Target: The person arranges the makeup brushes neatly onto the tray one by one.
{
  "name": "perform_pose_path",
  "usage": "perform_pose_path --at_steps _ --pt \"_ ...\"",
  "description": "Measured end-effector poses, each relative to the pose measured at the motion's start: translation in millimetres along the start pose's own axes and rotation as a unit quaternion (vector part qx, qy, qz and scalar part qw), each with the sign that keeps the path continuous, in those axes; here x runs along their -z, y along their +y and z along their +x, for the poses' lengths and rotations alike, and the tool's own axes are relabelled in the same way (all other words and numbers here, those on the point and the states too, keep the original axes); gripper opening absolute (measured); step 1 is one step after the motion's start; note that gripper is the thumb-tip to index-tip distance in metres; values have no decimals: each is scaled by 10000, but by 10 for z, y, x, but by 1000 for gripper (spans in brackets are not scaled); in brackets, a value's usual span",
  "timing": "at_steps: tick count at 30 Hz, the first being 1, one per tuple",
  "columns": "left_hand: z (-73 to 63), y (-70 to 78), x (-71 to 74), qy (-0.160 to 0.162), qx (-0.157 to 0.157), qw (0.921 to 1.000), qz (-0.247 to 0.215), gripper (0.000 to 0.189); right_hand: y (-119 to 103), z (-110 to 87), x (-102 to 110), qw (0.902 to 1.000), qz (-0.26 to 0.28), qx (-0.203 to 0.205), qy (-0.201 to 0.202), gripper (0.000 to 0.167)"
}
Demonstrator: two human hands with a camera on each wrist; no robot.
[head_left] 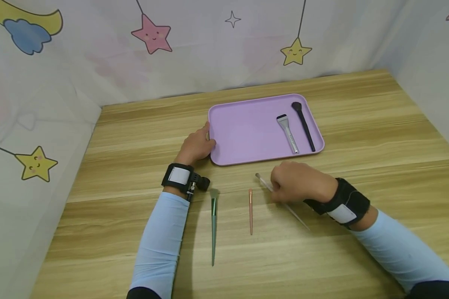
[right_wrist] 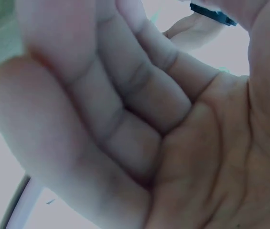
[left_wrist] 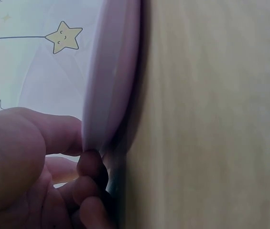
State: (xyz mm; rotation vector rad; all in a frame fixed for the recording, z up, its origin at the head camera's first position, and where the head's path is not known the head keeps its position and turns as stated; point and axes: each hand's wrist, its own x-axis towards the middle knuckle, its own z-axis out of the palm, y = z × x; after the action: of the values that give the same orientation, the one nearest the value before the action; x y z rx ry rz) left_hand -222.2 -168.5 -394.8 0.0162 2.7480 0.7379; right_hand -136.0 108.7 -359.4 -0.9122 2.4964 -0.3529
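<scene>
1. Table (head_left: 116, 178): bare wood, no mat seen under the tray. Slip risk, in my judgement, if the tray got pushed or tugged.
2. Tray (head_left: 247, 128): purple, far-middle of the table, two brushes lying in its right part. A lift at the left edge would likely have sent both toward the right rim.
3. Right hand (head_left: 299, 182): just off the tray's near edge, fingers curled, narrow pinch on the clear brush. Wrist view was blocked by fingers; couldn't tell finger pressure.
4. Left hand (head_left: 196, 145): pinching the tray's left rim. Uneven pull there could have skewed or tipped it.
5. Green brush (head_left: 214, 224): on the table, left of the pink one, near side of the tray. Left forearm was close; a careless sweep could have rolled it.
6. Clear brush (head_left: 265, 183): in the right hand, slanted, head far-left, tail near-right. Thin handle, so it could have twisted in the pinch; low carry could have clipped the tray rim.
7. Black brush (head_left: 305, 126): tray's far right. Crowding risk if another landed on it.
8. Silver brush (head_left: 289, 133): just left of the black one, same risk.
9. Pink brush (head_left: 251, 211): on the table between green and clear. Easy to knock with the right hand, being so near.
</scene>
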Motion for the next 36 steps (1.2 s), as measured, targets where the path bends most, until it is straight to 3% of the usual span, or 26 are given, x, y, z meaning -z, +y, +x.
perform_pose_path --at_steps 10,18,27,36 --pt "4 6 6 17 -26 10000 49 72 28 46 21 9973 503 190 503 35" --pt "9 4 7 24 -53 10000 43 71 55 81 67 9926 670 -38 1014 9" --pt "9 0 -2 8 -29 10000 94 71 89 94 95 9850 962 -174 1424 16" --pt "5 0 0 7 -26 10000 58 71 145 121 104 9773 1052 6 1839 17"
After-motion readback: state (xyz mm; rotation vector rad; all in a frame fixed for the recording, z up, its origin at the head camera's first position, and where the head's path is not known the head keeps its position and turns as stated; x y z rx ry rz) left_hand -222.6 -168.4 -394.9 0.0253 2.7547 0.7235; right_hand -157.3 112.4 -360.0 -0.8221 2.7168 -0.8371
